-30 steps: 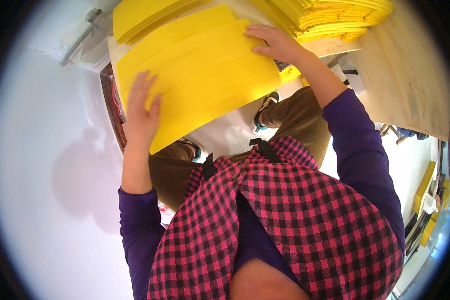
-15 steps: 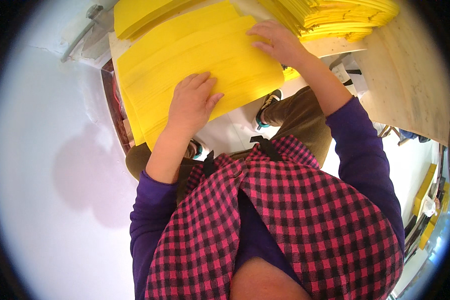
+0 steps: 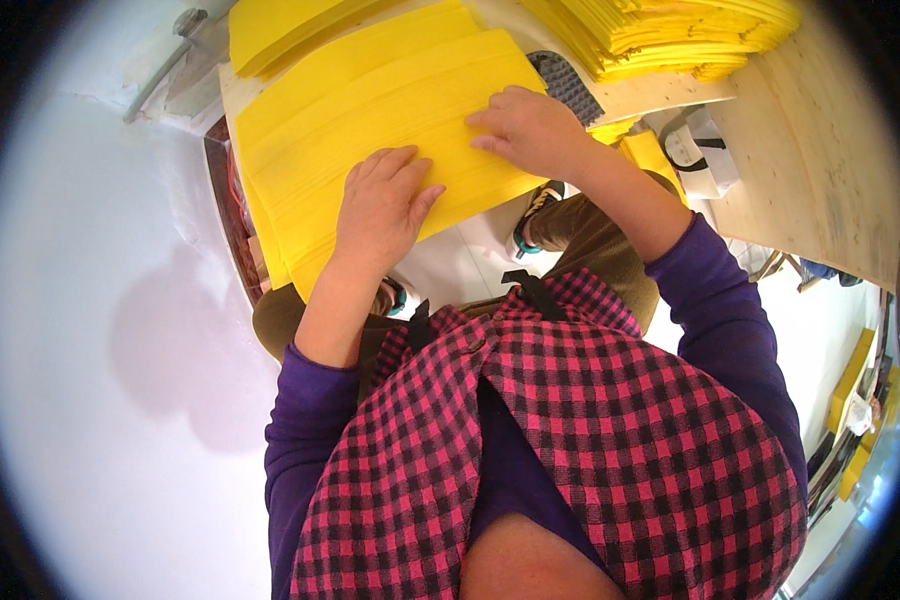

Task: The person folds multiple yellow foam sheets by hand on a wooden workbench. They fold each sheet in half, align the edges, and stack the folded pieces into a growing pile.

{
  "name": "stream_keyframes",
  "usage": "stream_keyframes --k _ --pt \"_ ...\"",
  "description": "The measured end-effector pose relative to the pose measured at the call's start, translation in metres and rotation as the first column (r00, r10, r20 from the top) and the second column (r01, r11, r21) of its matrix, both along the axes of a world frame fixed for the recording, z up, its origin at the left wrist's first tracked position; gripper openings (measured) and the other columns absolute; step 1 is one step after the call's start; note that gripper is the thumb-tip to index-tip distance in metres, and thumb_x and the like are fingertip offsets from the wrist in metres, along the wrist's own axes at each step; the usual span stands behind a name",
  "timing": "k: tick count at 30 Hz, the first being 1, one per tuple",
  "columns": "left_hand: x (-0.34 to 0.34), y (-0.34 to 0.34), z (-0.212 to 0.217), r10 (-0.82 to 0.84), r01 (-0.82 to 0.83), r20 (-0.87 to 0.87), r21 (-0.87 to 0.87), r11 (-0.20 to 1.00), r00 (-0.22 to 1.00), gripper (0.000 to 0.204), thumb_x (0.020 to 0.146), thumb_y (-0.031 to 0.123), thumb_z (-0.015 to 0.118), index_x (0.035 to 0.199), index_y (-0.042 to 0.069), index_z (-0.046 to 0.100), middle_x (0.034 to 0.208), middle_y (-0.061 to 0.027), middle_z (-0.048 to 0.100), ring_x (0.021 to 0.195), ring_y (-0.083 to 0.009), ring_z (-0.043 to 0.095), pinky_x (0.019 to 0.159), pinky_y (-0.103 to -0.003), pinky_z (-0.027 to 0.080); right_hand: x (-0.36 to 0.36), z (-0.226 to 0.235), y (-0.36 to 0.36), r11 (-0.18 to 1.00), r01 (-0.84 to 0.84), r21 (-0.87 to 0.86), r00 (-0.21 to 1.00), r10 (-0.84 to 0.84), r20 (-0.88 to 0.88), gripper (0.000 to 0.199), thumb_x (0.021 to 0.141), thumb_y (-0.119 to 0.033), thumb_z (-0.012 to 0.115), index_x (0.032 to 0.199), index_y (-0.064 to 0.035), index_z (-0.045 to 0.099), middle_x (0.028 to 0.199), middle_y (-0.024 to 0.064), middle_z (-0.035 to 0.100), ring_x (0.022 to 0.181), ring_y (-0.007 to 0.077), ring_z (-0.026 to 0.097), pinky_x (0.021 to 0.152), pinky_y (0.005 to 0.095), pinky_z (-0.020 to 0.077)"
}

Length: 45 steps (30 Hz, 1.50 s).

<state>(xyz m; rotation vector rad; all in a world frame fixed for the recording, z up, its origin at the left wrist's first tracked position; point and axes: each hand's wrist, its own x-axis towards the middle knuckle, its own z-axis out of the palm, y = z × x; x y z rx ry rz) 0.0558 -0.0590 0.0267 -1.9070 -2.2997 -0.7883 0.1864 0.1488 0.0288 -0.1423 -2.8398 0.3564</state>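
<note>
Left hand (image 3: 378,205) and right hand (image 3: 528,128) lie open, palms flat, on smooth yellow rectangular sheets (image 3: 370,110).

The person wears a pink-and-black checked sleeveless top (image 3: 570,430) over a dark purple long-sleeved shirt (image 3: 725,330) whose sleeves end at the bare forearms, with olive-brown trousers (image 3: 590,235) and dark shoes with teal trim (image 3: 532,215).

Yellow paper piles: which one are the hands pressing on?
The fanned-out yellow pile in the middle. The left hand and right hand both lie flat on it. The stack at top right and the pile at top left are untouched.
</note>
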Motion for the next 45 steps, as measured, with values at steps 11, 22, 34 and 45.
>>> stream_keyframes --k 11,22,34,45 --pt "-0.001 -0.001 -0.002 0.0 0.0 0.012 0.001 1.0 1.0 0.031 0.082 0.028 0.065 0.103 0.005 0.064 0.114 -0.0119 0.06 0.109 -0.0305 0.053 0.092 -0.043 0.041 -0.001 0.001 -0.012 0.992 0.098 0.081 0.99 -0.105 0.094 0.036 0.088 -0.04 0.056 0.108 -0.0118 0.064 0.09 0.01 0.063 0.094 0.0294 0.06 0.078 0.0419 0.0495" --pt "0.0 -0.002 -0.002 0.001 -0.001 0.019 0.003 1.0 1.0 0.032 0.081 0.029 0.066 0.102 0.006 0.064 0.113 -0.012 0.06 0.109 -0.0302 0.053 0.091 -0.043 0.041 -0.016 0.003 -0.006 0.978 0.144 0.148 0.984 -0.157 0.079 0.033 0.087 -0.037 0.057 0.109 -0.0126 0.061 0.093 0.012 0.064 0.091 0.0325 0.062 0.073 0.0435 0.0519" --pt "-0.002 -0.001 -0.004 -0.023 0.023 0.006 0.035 0.999 1.0 0.03 0.08 0.029 0.067 0.1 0.006 0.064 0.112 -0.012 0.06 0.107 -0.0304 0.054 0.089 -0.043 0.042 -0.072 0.03 0.005 0.968 0.16 0.195 0.975 -0.186 0.123 0.048 0.088 -0.028 0.058 0.132 -0.0131 0.048 0.116 0.0113 0.06 0.106 0.0307 0.058 0.084 0.0432 0.05" --pt "-0.003 -0.002 0.007 -0.032 0.035 0.047 -0.045 0.998 0.998 0.035 0.081 0.027 0.067 0.109 0.006 0.064 0.119 -0.0144 0.059 0.112 -0.0333 0.053 0.095 -0.043 0.041 -0.045 0.029 0.027 1.0 -0.026 0.001 0.999 0.026 -0.023 0.059 0.086 -0.04 0.062 0.135 -0.0101 0.047 0.13 0.0147 0.054 0.122 0.0317 0.049 0.102 0.0419 0.0388"
